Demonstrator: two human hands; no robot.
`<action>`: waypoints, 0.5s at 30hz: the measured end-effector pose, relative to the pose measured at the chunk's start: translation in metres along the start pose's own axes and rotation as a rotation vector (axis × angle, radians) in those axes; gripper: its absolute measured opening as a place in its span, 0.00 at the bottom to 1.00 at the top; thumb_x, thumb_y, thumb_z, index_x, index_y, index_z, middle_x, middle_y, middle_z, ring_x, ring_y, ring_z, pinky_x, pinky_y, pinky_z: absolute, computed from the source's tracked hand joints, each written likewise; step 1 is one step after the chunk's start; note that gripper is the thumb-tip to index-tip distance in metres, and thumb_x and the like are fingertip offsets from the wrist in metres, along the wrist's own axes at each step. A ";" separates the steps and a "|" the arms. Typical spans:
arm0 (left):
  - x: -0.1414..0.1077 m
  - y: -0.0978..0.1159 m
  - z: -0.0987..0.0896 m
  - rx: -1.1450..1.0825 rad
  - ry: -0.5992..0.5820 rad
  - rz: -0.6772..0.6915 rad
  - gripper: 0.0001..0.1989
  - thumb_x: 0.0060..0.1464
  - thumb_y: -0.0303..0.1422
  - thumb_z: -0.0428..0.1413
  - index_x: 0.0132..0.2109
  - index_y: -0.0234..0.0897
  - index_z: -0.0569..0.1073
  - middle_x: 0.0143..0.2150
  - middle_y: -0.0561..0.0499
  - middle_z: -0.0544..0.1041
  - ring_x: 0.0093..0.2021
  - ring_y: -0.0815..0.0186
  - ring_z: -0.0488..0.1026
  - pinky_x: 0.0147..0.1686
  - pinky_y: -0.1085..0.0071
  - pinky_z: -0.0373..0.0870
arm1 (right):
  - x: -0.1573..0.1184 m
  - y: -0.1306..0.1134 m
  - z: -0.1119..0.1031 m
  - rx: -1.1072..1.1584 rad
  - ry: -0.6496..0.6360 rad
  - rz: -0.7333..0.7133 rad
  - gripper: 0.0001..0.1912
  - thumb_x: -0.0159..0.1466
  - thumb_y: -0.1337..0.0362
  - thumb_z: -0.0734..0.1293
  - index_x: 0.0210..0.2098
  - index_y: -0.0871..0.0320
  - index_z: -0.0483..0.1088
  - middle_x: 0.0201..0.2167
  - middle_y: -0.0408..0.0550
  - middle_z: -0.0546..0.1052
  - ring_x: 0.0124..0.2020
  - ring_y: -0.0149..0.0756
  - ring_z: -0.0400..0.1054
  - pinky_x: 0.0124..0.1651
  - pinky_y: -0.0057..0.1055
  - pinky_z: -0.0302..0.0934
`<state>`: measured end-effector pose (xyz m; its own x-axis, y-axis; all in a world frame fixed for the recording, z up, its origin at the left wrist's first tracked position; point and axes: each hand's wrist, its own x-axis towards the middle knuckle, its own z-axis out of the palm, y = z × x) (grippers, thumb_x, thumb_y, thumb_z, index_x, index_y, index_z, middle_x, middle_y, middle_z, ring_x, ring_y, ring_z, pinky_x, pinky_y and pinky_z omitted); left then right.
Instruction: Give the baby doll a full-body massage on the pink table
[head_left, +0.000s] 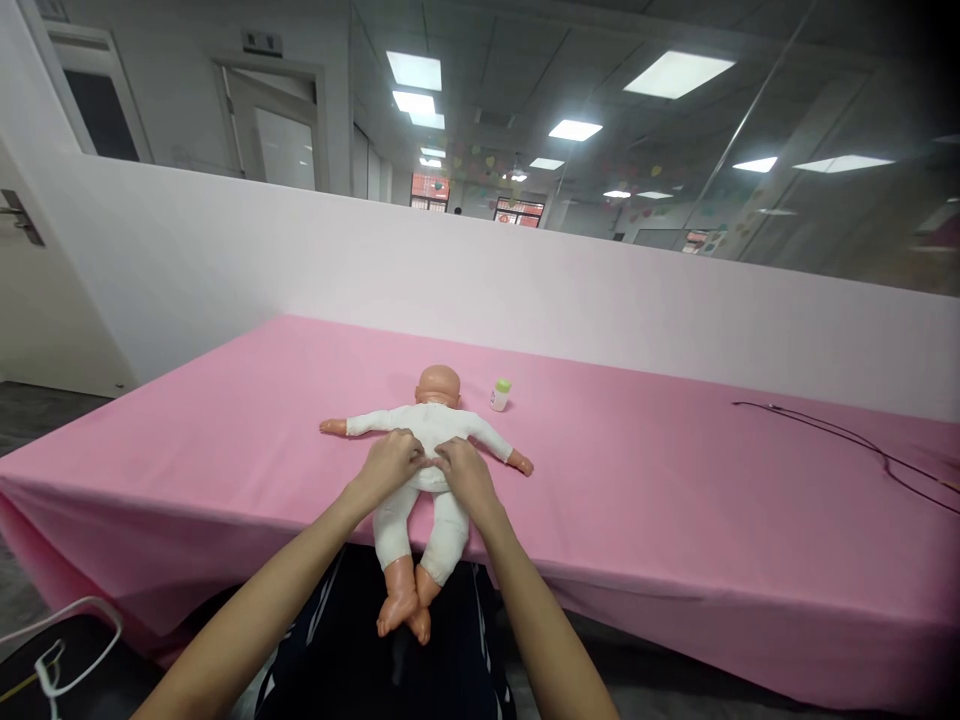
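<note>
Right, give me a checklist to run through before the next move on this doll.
Baby doll lying flat on the pink tablecloth: ok.
Left hand and right hand both on the white garment: ok.
Doll's feet kept on the table: not ok, they extend past the edge.
Garment fastened at the middle: cannot tell, the hands cover it.
Green-capped bottle beside the doll's head, standing upright: ok.

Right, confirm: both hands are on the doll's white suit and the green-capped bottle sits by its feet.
Wrong: the head view shows the green-capped bottle beside the doll's head, not its feet. Left hand and right hand are on the suit.
</note>
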<state>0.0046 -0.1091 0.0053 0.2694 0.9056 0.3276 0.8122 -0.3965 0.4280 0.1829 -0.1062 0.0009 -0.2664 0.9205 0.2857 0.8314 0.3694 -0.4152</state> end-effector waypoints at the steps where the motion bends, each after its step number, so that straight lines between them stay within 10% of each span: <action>1: -0.001 0.001 0.002 0.018 -0.014 -0.014 0.11 0.65 0.35 0.59 0.34 0.36 0.79 0.39 0.42 0.78 0.41 0.55 0.74 0.38 0.64 0.65 | -0.001 -0.001 0.002 -0.017 -0.008 0.008 0.09 0.70 0.69 0.67 0.45 0.58 0.80 0.47 0.54 0.81 0.50 0.44 0.72 0.52 0.33 0.62; 15: -0.040 0.006 0.006 -0.176 0.106 -0.037 0.10 0.63 0.36 0.56 0.37 0.41 0.80 0.43 0.40 0.79 0.48 0.47 0.72 0.44 0.60 0.64 | -0.035 0.000 0.007 0.157 0.136 -0.078 0.10 0.72 0.69 0.63 0.40 0.56 0.78 0.44 0.52 0.78 0.49 0.46 0.71 0.54 0.40 0.65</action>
<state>0.0023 -0.1468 -0.0103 0.1771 0.9028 0.3919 0.7151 -0.3916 0.5790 0.1885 -0.1378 -0.0148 -0.2496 0.8670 0.4313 0.7217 0.4635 -0.5141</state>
